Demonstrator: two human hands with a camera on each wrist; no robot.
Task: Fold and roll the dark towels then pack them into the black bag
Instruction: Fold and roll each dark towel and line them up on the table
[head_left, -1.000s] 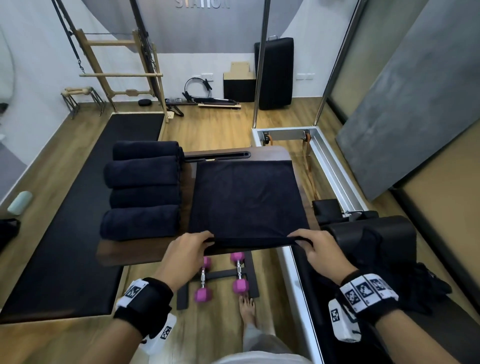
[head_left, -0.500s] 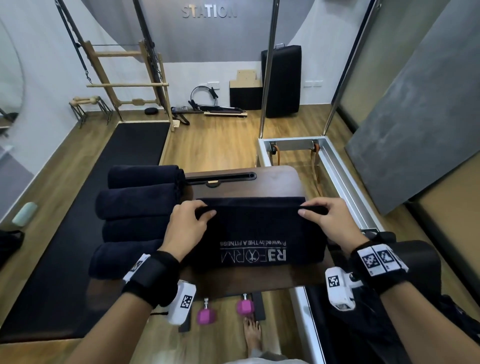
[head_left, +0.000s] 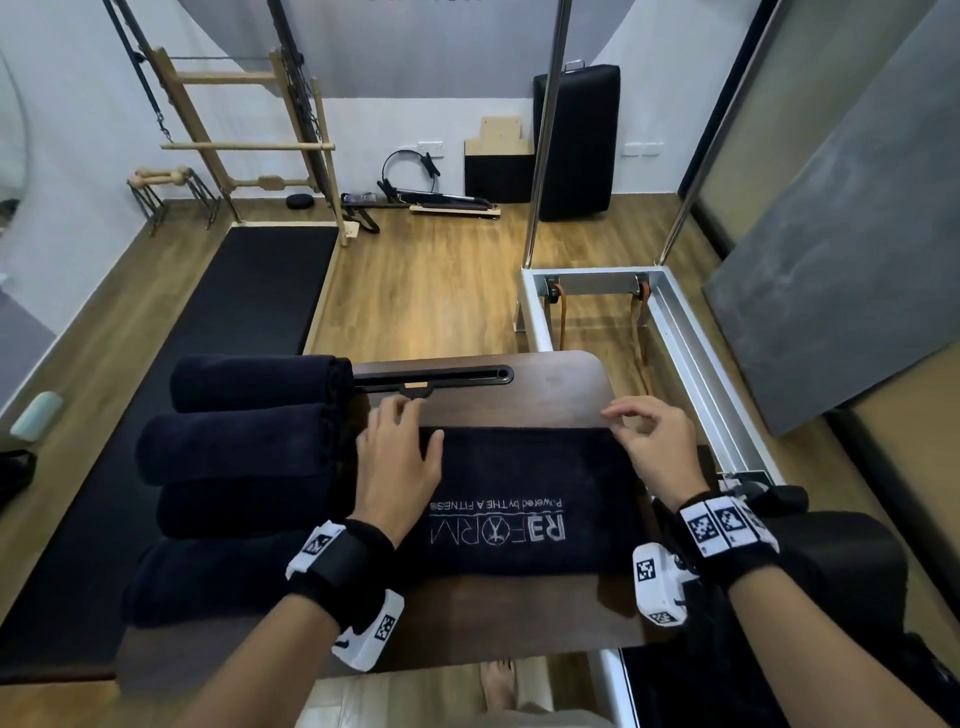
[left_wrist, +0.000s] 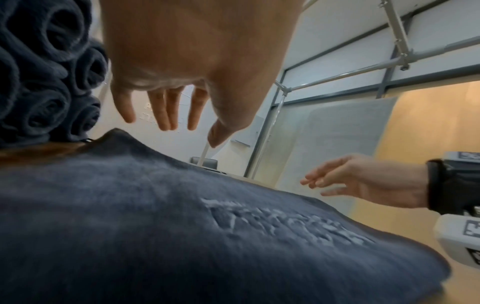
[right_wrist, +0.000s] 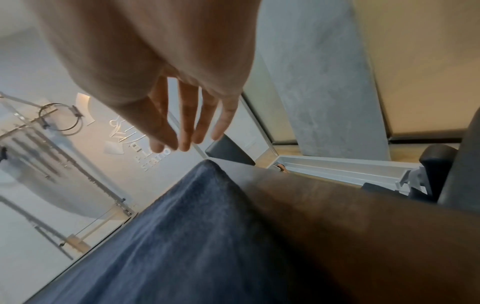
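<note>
A dark towel (head_left: 524, 499) lies folded in half on the brown wooden table (head_left: 550, 384), its white logo facing up. My left hand (head_left: 402, 449) hovers with straight fingers over the towel's far left corner, holding nothing. My right hand (head_left: 649, 436) is over the far right corner, fingers relaxed and clear of the cloth. The left wrist view shows the towel (left_wrist: 182, 226) below my left hand (left_wrist: 166, 115), with a gap between. The right wrist view shows my right hand (right_wrist: 187, 127) above the towel (right_wrist: 182, 226). Several rolled dark towels (head_left: 244, 457) lie in a row at the left.
A black mat (head_left: 218, 364) covers the floor to the left. A metal reformer frame (head_left: 675, 332) stands at the right, with black padding (head_left: 841, 561) beside my right wrist. Wooden ladder equipment (head_left: 244, 145) is at the back wall. My bare foot (head_left: 496, 691) is under the table.
Both hands carried the towel's near edge over to the far edge, folding it in half, then let go. They now hover over the far corners with fingers spread.
</note>
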